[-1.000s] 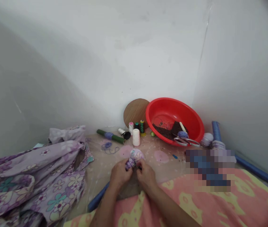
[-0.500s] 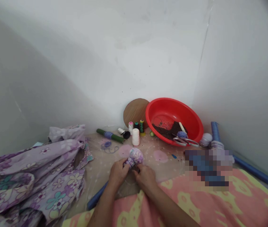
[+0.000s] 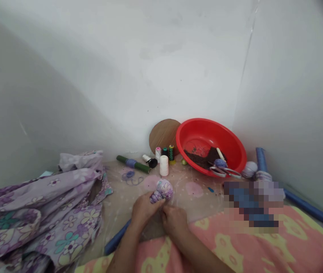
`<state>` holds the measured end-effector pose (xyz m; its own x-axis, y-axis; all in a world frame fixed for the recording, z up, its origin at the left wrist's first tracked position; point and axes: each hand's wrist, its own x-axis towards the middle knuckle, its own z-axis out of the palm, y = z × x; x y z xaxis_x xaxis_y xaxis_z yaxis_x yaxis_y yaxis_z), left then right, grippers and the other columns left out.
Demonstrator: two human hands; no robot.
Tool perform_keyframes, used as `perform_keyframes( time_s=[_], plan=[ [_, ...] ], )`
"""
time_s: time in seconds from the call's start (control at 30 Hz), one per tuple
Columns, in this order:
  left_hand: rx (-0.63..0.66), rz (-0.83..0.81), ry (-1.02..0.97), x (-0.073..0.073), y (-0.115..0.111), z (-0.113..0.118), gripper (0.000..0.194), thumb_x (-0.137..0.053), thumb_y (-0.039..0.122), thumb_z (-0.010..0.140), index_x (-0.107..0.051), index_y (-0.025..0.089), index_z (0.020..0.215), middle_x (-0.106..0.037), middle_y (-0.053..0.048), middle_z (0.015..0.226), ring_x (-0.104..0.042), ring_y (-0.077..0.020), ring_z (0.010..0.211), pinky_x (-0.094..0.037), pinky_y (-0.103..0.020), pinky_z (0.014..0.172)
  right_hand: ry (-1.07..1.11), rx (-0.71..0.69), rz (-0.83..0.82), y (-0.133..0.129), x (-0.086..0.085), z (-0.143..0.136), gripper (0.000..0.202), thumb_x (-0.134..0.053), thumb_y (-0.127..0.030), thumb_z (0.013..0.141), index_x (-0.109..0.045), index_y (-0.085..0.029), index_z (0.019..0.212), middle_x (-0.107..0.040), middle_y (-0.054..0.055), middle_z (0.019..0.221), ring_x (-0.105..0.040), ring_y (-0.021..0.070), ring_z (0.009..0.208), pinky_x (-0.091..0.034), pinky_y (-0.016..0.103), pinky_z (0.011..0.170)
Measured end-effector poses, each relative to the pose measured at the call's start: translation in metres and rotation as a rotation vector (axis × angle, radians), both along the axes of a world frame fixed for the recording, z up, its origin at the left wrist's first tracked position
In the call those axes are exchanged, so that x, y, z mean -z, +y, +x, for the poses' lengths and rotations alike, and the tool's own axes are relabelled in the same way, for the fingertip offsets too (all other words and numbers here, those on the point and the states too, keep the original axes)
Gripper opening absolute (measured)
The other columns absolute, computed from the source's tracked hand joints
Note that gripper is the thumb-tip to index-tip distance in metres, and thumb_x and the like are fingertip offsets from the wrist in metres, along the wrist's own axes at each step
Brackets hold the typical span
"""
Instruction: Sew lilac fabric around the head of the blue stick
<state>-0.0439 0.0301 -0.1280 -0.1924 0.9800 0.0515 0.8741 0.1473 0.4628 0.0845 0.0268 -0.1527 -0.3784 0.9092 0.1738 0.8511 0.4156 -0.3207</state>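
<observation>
A ball-shaped bundle of purple floral cloth (image 3: 164, 189) sits low in the middle, its neck wound with cord. My left hand (image 3: 144, 208) is closed around that neck. From under my left forearm a blue tube (image 3: 117, 239) sticks out, in line with the bundle; the hand hides any join. Just right of the neck, my right hand (image 3: 175, 219) is closed, fingers pressed together, and what they pinch is too small to make out. A white thread cone (image 3: 164, 165) stands behind the bundle.
Floral fabric (image 3: 73, 216) is heaped at left. Behind are a green stick with purple cord (image 3: 133, 163), small spools (image 3: 165, 152) and a cardboard disc (image 3: 163, 136). A red basin (image 3: 198, 132) tilts at right, scissors (image 3: 225, 172) at its rim. A pink-yellow cloth (image 3: 224, 246) lies in front.
My right hand has drawn slightly down and away from the bundle's neck, its fingers now more tightly closed. My left thumb now reaches across below the ball.
</observation>
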Motion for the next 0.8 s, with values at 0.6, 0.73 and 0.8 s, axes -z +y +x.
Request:
perform_keyframes(
  time_s=[0.6,0.73,0.8],
  plan=[
    [-0.02,-0.047,0.083,0.002,0.002,0.0,0.04,-0.048,0.048,0.069,-0.06,0.023,0.098,-0.065,-0.006,0.091,-0.058,-0.0208,0.083,-0.036,-0.023,0.062,-0.024,-0.206,0.033,-0.038,-0.033,0.0,0.02,-0.042,-0.016,0.079,-0.06,-0.015,0.087,-0.06,0.01,0.085,-0.054,0.0217,0.082,-0.04,0.036,0.075],
    [-0.005,-0.038,0.037,0.002,0.004,-0.002,0.043,-0.048,0.05,0.068,-0.06,0.021,0.098,-0.065,-0.006,0.091,-0.057,-0.0208,0.083,-0.034,-0.023,0.06,-0.081,-0.351,-0.109,-0.064,-0.034,0.006,0.022,-0.043,-0.025,0.085,-0.053,-0.017,0.102,-0.057,0.007,0.096,-0.055,0.0165,0.082,-0.045,0.034,0.072],
    [0.0,-0.033,0.041,0.003,0.005,-0.003,0.043,-0.048,0.051,0.068,-0.06,0.021,0.097,-0.065,-0.006,0.09,-0.057,-0.0207,0.083,-0.034,-0.023,0.06,-0.074,-0.421,-0.106,-0.08,-0.032,0.008,0.025,-0.045,-0.029,0.084,-0.05,-0.018,0.106,-0.052,0.006,0.107,-0.053,0.0159,0.089,-0.045,0.035,0.075]
  ],
)
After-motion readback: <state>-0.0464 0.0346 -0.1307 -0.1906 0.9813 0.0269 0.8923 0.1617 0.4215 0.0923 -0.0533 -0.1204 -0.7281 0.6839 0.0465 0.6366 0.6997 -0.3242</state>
